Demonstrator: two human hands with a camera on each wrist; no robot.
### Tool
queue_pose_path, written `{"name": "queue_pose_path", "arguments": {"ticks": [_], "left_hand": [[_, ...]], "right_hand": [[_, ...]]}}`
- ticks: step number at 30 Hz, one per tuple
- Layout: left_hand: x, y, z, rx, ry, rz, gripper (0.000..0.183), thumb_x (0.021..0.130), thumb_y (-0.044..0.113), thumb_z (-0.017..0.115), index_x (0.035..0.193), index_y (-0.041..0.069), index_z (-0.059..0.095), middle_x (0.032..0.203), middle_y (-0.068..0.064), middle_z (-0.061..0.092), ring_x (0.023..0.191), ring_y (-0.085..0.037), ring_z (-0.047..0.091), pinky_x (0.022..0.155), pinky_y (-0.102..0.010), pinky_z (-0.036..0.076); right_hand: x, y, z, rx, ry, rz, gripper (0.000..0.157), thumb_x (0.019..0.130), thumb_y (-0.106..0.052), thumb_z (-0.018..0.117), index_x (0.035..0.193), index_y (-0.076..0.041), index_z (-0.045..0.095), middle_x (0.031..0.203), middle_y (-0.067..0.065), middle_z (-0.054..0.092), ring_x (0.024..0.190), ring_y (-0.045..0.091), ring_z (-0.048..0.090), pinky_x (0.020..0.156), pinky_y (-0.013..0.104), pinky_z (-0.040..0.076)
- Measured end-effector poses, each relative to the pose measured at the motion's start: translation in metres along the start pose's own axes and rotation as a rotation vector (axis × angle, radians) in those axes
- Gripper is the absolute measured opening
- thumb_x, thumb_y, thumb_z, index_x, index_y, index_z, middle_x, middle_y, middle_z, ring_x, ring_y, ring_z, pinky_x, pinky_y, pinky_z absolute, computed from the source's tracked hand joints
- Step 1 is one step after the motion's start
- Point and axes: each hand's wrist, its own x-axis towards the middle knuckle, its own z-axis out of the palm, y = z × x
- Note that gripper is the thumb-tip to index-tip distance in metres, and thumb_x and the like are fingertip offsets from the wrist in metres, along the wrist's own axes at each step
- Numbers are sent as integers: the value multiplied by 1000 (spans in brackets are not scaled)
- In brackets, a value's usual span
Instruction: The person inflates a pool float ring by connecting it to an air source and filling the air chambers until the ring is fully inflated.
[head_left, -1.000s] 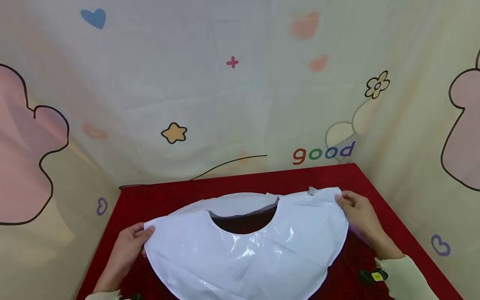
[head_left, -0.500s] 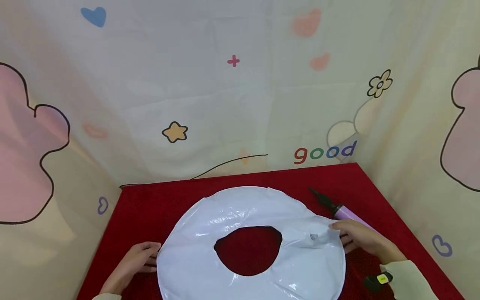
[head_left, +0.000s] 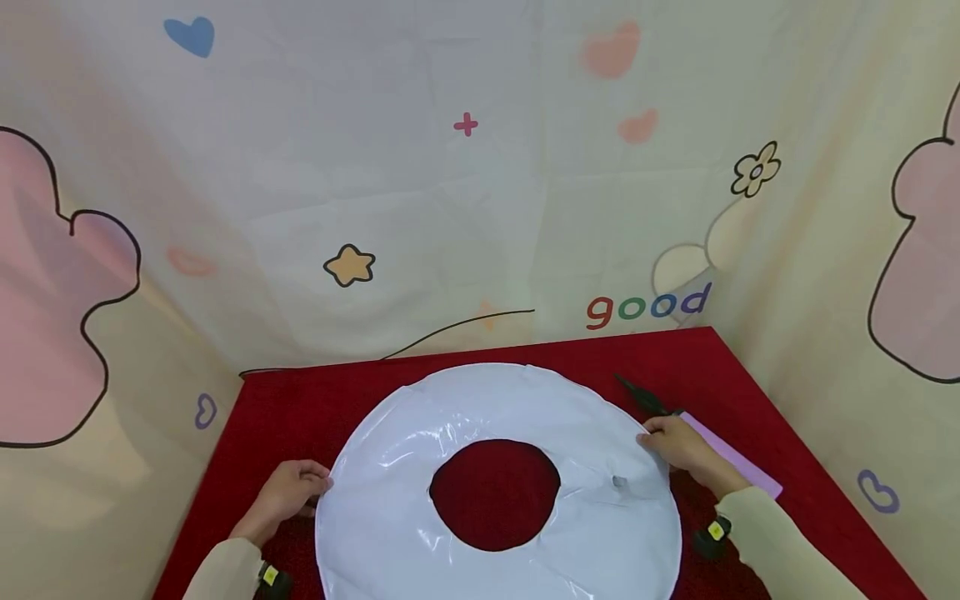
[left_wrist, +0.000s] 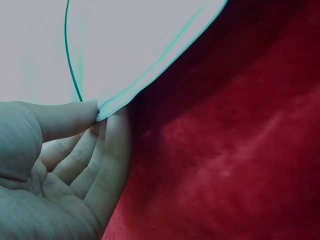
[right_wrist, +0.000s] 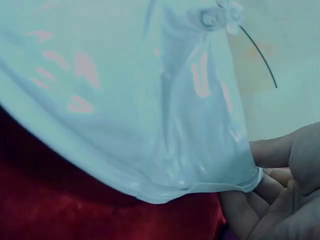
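A flat white swim ring [head_left: 382, 467] of shiny plastic lies spread on the red table, its round hole in the middle and its near edge cut off by the head view. My left hand [head_left: 291, 492] pinches the ring's left edge; in the left wrist view the thumb lies over the rim and the fingers are under it. At the upper right edge, my right hand [head_left: 678, 443] holds the rim between thumb and fingers. A small clear valve [head_left: 619, 482] sits on the ring's right side, and shows in the right wrist view as a clear valve [right_wrist: 215, 19].
A lilac hand pump [head_left: 731, 454] with a dark nozzle lies right of the ring, partly behind my right hand. Red cloth [head_left: 300, 400] covers the table. Printed curtains [head_left: 420, 183] enclose the back and both sides.
The ring has gone from folded-looking and raised between both hands to laid flat, its hole fully seen. Both hands moved inward, the left one loosened midway, and the pump came into sight.
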Motion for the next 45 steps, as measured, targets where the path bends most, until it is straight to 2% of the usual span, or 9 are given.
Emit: {"name": "queue_pose_path", "arguments": {"ticks": [9,13,19,22,25,29,33,39,45], "left_hand": [[22,-2,-1,9,53,34,20,90,14,57,104,1,61,93,-12,66,75,-17,62,62,-33,55],[25,-2,-4,-4,55,10,24,90,17,56,107,0,60,94,-13,67,74,-17,63,62,-33,55],[0,-7,-15,-50,-62,-112,45,86,34,64,109,-5,60,89,-13,68,71,-20,67,64,-35,56],[-17,-11,-17,-101,-165,-115,49,85,34,65,111,-6,56,87,-12,68,72,-22,68,66,-38,57],[-26,-12,-13,-145,-204,-85,42,85,26,65,110,-6,53,85,-11,68,72,-22,68,66,-38,57],[-25,-10,-4,-123,-105,-46,28,85,15,64,104,-5,55,80,-10,67,69,-20,66,62,-36,56],[-21,-12,1,-86,-6,-78,20,85,8,61,99,-5,56,78,-11,64,66,-18,63,60,-34,55],[-23,-18,2,-106,-16,-122,25,84,9,64,100,-7,55,76,-13,64,64,-18,64,59,-35,56],[-30,-16,-1,-105,-17,-162,36,85,18,65,106,-9,52,79,-15,65,64,-20,66,60,-35,56]], "right_hand": [[19,-9,13,-25,95,-53,22,90,-19,58,105,-4,63,98,16,64,82,22,56,65,32,48],[21,-12,15,-41,101,-26,29,89,-23,59,109,-2,61,101,18,63,83,23,57,65,33,50],[6,-7,10,-55,22,29,58,86,-31,63,125,7,44,106,28,58,76,23,64,56,35,55],[-5,-3,8,-24,-37,32,58,86,-25,64,128,7,39,100,24,61,70,20,66,57,36,55],[-9,-1,9,8,-54,23,51,86,-17,64,126,6,43,89,17,64,68,18,65,59,35,55],[-6,-4,12,-21,14,-11,41,84,-13,65,119,4,50,74,10,60,61,16,59,55,31,52],[3,-10,17,-69,73,-60,39,83,-16,66,117,1,53,71,8,58,58,16,55,52,29,48],[12,-13,20,-90,83,-40,41,83,-19,67,117,1,53,74,9,58,59,16,54,53,28,47],[5,-8,17,-51,63,-25,50,83,-19,67,122,6,46,80,15,60,60,16,59,52,29,52]]}}
